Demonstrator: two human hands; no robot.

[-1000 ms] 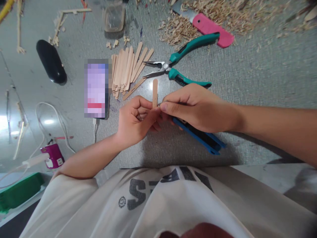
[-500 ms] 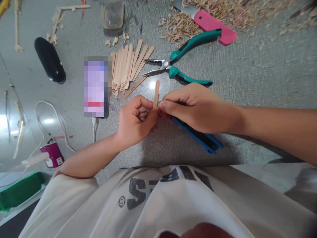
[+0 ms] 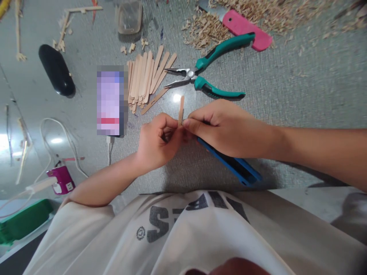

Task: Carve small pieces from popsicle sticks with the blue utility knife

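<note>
My left hand [image 3: 160,141] pinches a flat wooden craft stick [image 3: 181,109], its upper end rising past the thumb and fingertips. Close against it, my right hand [image 3: 229,128] is closed around a blue utility knife [image 3: 229,162], whose handle with a dark channel slants out below the palm. The right thumb tip rests by the stick. Fingers cover the knife's front end, so the blade does not show.
Beyond the hands lie a bundle of craft sticks [image 3: 140,78] and open teal-handled pliers [image 3: 190,74]. A pink-handled blade [image 3: 246,28] lies among wood shavings [image 3: 206,32]. Leftward are a phone [image 3: 109,103] on a cable, a black case [image 3: 56,70] and a purple charger [image 3: 61,179].
The blue knife's handle has rotated, its rear end moving slightly down and right. The craft stick has turned more edge-on and sits a little lower, and both hands have dropped slightly.
</note>
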